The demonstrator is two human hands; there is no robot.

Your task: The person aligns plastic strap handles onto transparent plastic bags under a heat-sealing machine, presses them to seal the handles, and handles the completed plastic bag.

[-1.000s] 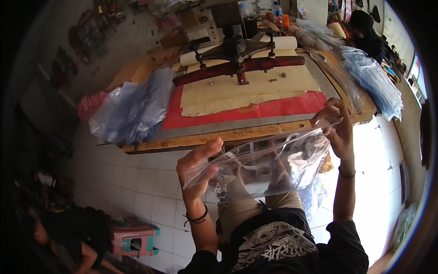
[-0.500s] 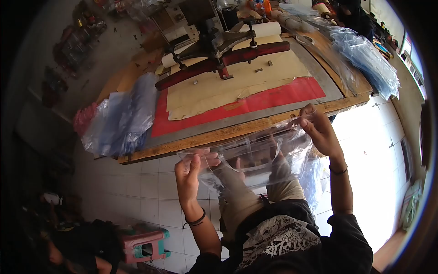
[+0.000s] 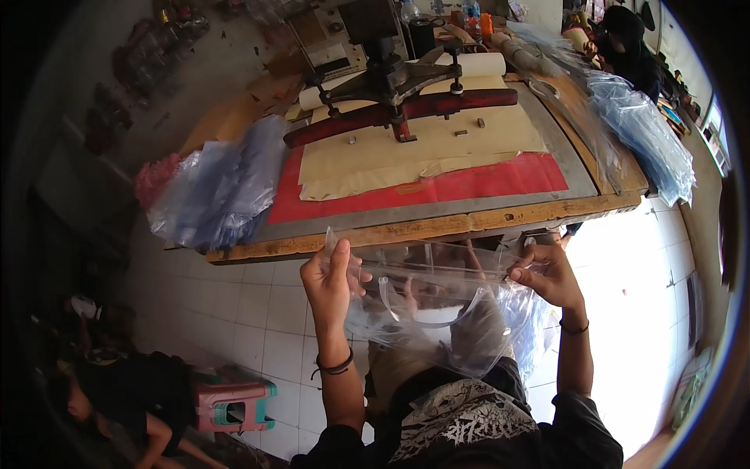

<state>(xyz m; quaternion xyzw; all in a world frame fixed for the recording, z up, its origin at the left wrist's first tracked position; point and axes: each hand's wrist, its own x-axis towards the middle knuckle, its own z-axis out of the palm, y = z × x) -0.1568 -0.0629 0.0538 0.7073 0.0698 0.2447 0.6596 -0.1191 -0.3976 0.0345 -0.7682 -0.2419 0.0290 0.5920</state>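
Observation:
A clear plastic bag point(image 3: 433, 332) with a curved pale strip stretches between my two hands, in front of my lap. My left hand point(image 3: 328, 285) pinches its left top corner between thumb and fingers. On the other side my right hand point(image 3: 551, 277) is closed on the right top edge, thumb against the curled fingers. The film sags below the hands, and my legs show through it. Both hands are just off the near wooden edge of the worktable point(image 3: 375, 241).
On the table, a press with a red curved bar point(image 3: 344, 123) stands over tan paper point(image 3: 375, 172) and a red sheet point(image 3: 437, 195). Plastic stacks lie at left point(image 3: 226, 187) and right point(image 3: 641, 125). A pink-green stool point(image 3: 234, 406) and a person point(image 3: 129, 399) are lower left; another person point(image 3: 625, 47) sits at upper right.
My right hand has come down toward my body, so the bag's top edge is more level. The bag hangs lower over my lap. The view has shifted slightly.

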